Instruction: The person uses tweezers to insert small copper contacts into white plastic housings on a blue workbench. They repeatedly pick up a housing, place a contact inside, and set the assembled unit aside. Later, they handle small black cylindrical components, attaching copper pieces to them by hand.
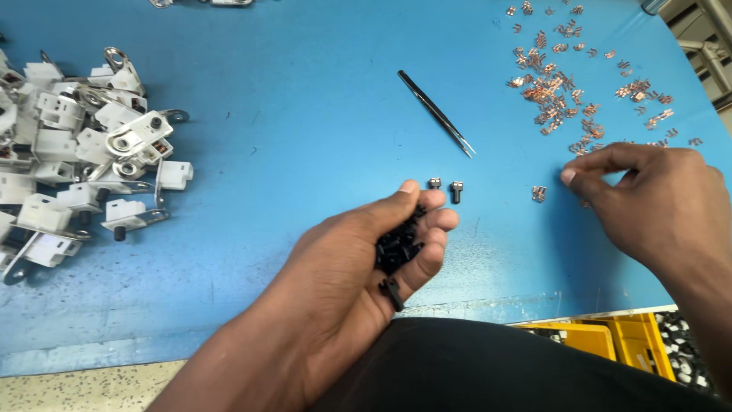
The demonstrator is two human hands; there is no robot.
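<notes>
My left hand (358,267) lies palm up over the near edge of the blue table (305,91), fingers curled loosely around a heap of small black parts (398,246) — cupped rather than pinched, with one black piece hanging at the heel of the palm. The thumb lies along the top of the heap, its tip close to two small metal-capped pieces (445,188) that stand on the table just beyond my fingertips.

My right hand (656,206) hovers low over the table on the right, forefinger and thumb drawn close together at the tips. I cannot tell whether anything is pinched between them. A single small copper clip (539,194) lies just beside those fingertips, apart from them.

Further out, a scatter of copper clips (557,84) spreads across the far right of the table. A pair of dark tweezers (436,114) lies at a slant near the middle, closed tips pointing towards the two metal-capped pieces. On the far left sits a pile of white plastic housings with metal brackets (84,160). Below the table's edge on the right, a yellow bin (610,339) shows — partly hidden by my dark clothing.
</notes>
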